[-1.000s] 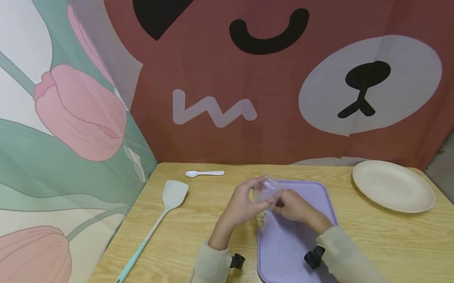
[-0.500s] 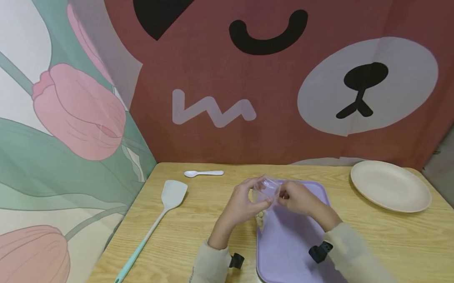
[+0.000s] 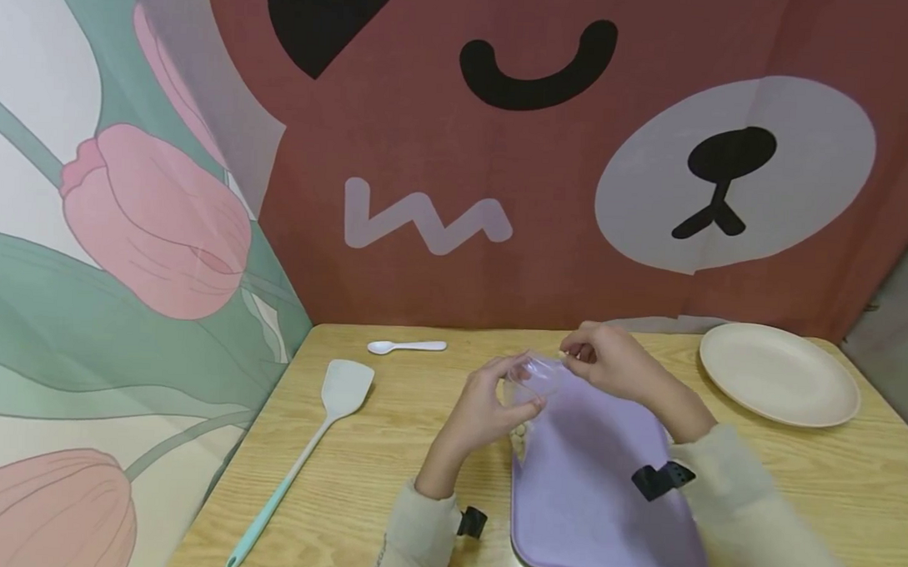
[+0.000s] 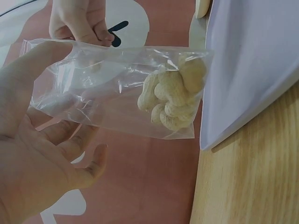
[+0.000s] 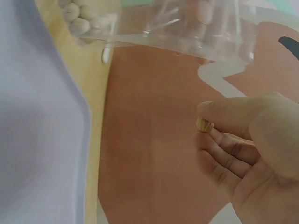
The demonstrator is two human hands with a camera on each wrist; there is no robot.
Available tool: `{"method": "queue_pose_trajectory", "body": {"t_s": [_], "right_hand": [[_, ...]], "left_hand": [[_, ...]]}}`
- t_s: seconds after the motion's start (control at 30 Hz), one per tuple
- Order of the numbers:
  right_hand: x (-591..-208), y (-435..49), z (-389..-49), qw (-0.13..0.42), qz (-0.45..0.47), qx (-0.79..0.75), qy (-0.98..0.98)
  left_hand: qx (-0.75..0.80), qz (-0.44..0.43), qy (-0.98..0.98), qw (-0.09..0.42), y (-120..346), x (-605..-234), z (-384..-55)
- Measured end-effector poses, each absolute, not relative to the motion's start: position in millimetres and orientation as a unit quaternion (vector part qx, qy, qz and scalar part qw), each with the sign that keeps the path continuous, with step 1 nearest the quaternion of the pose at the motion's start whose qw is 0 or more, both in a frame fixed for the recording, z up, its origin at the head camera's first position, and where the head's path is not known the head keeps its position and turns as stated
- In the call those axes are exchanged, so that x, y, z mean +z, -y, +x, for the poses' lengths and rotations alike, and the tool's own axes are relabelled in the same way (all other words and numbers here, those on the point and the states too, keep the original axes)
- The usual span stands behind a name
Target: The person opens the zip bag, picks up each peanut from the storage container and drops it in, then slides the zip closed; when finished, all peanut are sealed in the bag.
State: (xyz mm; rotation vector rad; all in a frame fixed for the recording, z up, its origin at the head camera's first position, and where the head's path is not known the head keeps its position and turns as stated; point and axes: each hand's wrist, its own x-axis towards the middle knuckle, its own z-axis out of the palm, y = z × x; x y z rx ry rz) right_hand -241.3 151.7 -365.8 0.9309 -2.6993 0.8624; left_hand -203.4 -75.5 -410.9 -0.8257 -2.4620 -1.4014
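My left hand (image 3: 485, 408) holds a clear plastic bag (image 4: 117, 84) near its mouth, over the left edge of a purple tray (image 3: 597, 489). Several unshelled peanuts (image 4: 170, 95) lie together in the bottom of the bag. Between thumb and fingertips, my right hand (image 3: 620, 366) pinches one peanut (image 5: 204, 124), of which only an end shows. That hand is just beyond the bag's mouth, to its right, above the tray's far edge.
A white spatula (image 3: 348, 390) with a mint-green handle lies on the wooden table (image 3: 410, 465) at left. Behind it is a small white spoon (image 3: 408, 347). A beige plate (image 3: 781, 374) sits at the back right. A printed cloth (image 3: 424, 291) stands behind the table.
My right hand has come away from the bag's mouth, moving up and to the right, with a peanut in its fingers. My left hand and the bag have stayed nearly still.
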Motion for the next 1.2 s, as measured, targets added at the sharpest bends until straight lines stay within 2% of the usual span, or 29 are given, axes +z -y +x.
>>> {"method": "queue_pose_trajectory", "body": {"t_s": [0.1,0.3,0.6,1.2], "right_hand": [[-359,-153,-239,0.081,0.309,0.293,0.901],[-348,-154,-233,0.128,0.316,0.282,0.897],[-331,-141,-221,0.162,0.349,0.278,0.880],[-328,-122,-212,0.157,0.377,0.292,0.865]], "left_hand": [[-0.472,-0.277,0.832,0.092,76,-412,-204],[-0.465,-0.278,0.835,0.091,76,-413,-204],[-0.459,-0.278,0.839,0.095,77,-413,-205],[-0.470,-0.282,0.833,0.081,77,-409,-202]]}}
